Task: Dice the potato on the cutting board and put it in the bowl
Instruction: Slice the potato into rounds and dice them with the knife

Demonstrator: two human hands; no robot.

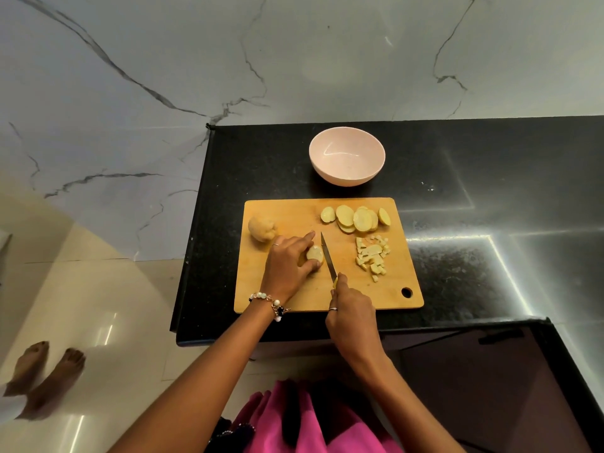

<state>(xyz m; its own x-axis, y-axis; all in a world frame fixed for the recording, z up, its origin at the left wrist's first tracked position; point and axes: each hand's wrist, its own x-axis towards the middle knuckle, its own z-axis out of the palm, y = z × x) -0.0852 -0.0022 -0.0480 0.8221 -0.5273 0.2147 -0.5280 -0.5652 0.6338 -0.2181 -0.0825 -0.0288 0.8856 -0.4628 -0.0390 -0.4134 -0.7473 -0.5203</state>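
A wooden cutting board lies on the black counter. My left hand grips a potato piece in the board's middle. My right hand holds a knife by its yellow handle, the blade lying just right of that piece. A whole potato sits at the board's left. Several round potato slices overlap at the board's far right. A heap of diced potato lies below them. The pink bowl stands empty behind the board.
The black counter ends at its left edge beside the board and at the front edge below my wrists. A marble wall rises behind. On the tiled floor at lower left stand another person's bare feet.
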